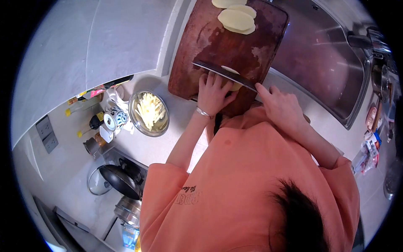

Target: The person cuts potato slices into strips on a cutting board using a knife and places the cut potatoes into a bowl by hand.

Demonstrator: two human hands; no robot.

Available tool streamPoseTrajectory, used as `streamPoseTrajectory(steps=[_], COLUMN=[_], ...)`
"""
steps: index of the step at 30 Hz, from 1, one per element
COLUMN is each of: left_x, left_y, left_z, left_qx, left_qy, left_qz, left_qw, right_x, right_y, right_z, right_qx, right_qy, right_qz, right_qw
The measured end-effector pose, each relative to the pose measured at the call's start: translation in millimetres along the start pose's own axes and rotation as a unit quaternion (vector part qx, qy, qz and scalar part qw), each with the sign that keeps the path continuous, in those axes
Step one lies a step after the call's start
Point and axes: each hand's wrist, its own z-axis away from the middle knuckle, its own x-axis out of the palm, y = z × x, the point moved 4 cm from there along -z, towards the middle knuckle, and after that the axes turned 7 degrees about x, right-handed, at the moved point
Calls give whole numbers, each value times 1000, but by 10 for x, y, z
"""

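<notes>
Across the wooden cutting board (210,25) lies a kitchen knife (224,74), its dark blade slanting down to the right. My right hand (283,105) grips it at the right end; the handle is hidden in my fingers. My left hand (213,94), with a bracelet at the wrist, has bent fingers along the near side of the blade and holds a pale potato piece (236,86) beneath them. Part of the potato shows beyond the blade. Several peeled potato slices (236,20) overlap at the board's far end.
A bowl of cut potato strips (149,110) stands on the counter (174,134) to the left. The steel sink (319,63) is right of the board. Bottles, a black wok (119,180) and a steel pot (128,210) are at lower left. Packets (369,153) lie at far right.
</notes>
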Motion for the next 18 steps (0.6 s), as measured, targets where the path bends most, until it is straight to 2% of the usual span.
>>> streamPoseTrajectory(steps=[10, 13, 15, 18], left_x=[78, 76, 71, 96], left_y=[-20, -11, -11, -15], left_z=[46, 52, 71, 83], left_qx=[7, 5, 6, 5], left_qy=[20, 28, 37, 42], left_qz=[-3, -5, -5, -5], left_qw=[1000, 1000, 999, 999], right_x=[-83, 163, 186, 96], right_y=[-78, 47, 93, 82], right_z=[-18, -197, -253, -143], right_qx=[34, 5, 3, -9], right_qy=[-48, -34, -24, -7], right_qz=[-13, -18, -57, -45], right_qw=[998, 999, 998, 999])
